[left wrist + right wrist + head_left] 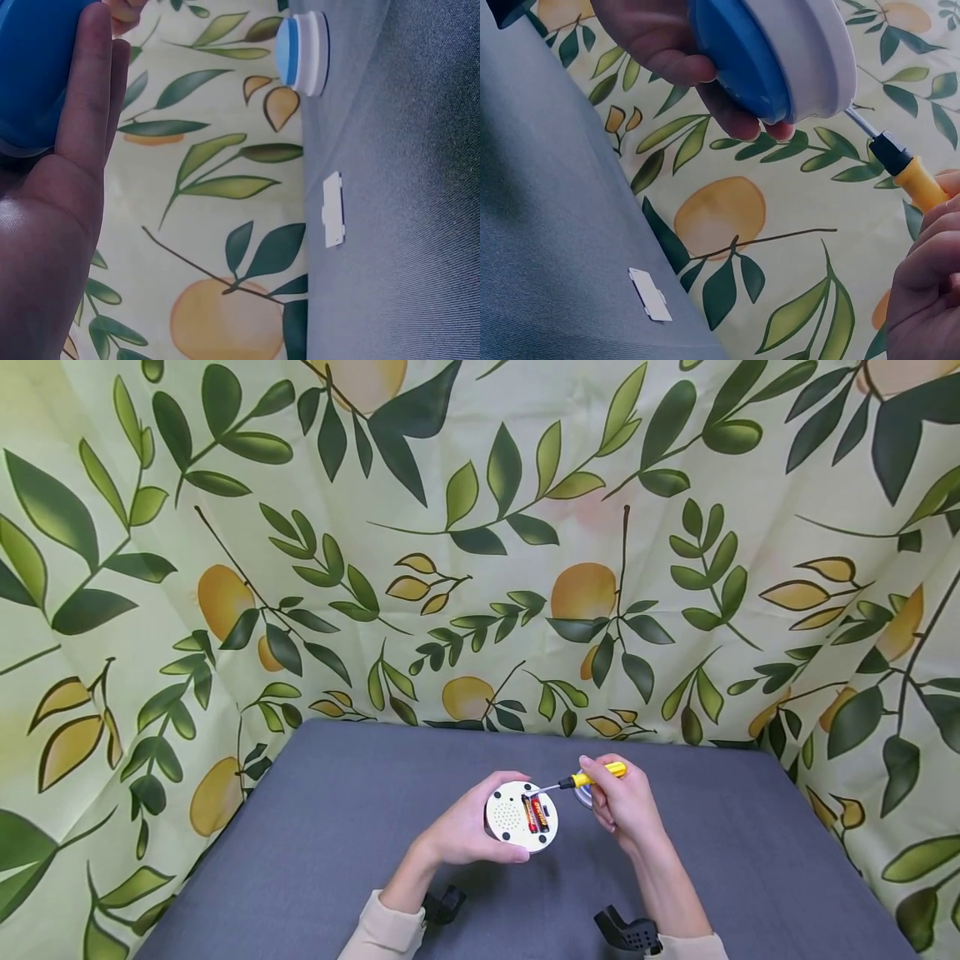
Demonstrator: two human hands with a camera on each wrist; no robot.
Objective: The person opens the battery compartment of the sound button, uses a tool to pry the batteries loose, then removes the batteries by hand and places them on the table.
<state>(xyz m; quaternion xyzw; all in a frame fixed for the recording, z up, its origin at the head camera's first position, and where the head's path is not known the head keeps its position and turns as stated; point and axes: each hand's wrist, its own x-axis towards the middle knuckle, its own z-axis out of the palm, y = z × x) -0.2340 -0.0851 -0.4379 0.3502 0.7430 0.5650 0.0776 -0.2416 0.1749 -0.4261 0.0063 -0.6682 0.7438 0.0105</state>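
Observation:
My left hand point(480, 822) grips a round blue-and-white battery-powered device point(506, 814) by its rim, its white underside turned up. In the open battery compartment lie two red-and-black batteries point(535, 816), side by side. In the right wrist view, the blue side of the device faces my left palm. My right hand point(622, 802) holds a screwdriver point(598, 775) by its yellow handle. The metal shaft point(860, 122) reaches over the underside, with its tip at the upper end of the compartment; whether it touches a battery I cannot tell.
A second round blue-and-white piece point(307, 54) stands on the grey table point(360, 777), partly behind my right hand in the head view. A small white battery cover point(333, 210) lies flat on the table. Leaf-and-fruit patterned cloth point(480, 610) hangs around the table.

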